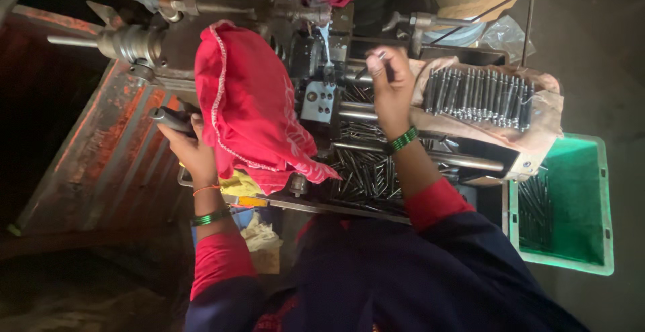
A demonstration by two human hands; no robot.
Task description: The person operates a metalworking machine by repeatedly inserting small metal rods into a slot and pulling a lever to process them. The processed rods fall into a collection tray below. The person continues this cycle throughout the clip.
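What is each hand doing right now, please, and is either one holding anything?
Left hand: closed around the dark machine handle.
Right hand: fingers pinched on a thin metal rod near the machine.

The left hand (185, 140) is held closed in a fist, wrist bent back. The right hand (390, 83) is raised forward, fingertips (381, 56) pinched together.
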